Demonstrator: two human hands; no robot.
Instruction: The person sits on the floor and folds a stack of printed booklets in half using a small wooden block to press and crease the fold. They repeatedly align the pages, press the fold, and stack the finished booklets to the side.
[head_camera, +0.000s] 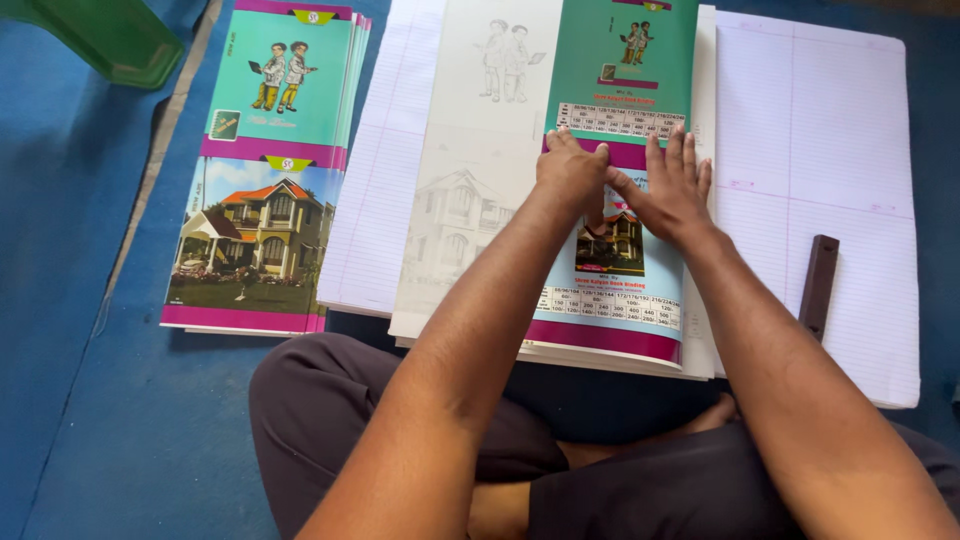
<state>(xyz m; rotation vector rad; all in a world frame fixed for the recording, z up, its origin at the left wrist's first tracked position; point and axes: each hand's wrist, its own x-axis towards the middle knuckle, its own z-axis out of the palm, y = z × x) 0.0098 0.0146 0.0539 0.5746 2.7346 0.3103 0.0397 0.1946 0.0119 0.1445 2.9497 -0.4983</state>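
A printed cover sheet (480, 150) lies unfolded on a stack of ruled paper (810, 140); its left half shows faint grey pictures, its right half is green and light blue with a magenta band. My left hand (570, 165) is curled and presses down on that colour half near the band. My right hand (675, 185) lies flat beside it, fingers spread, touching the left hand at the thumb. Both hands hold nothing and rest on the sheet. I sit cross-legged with my knees under the near edge.
A pile of finished covers (265, 170) with a cartoon pair and a house picture lies at the left on the blue mat (70, 300). A dark wooden stick (818, 285) rests on the ruled paper at the right. A green plastic object (110, 35) sits at the top left.
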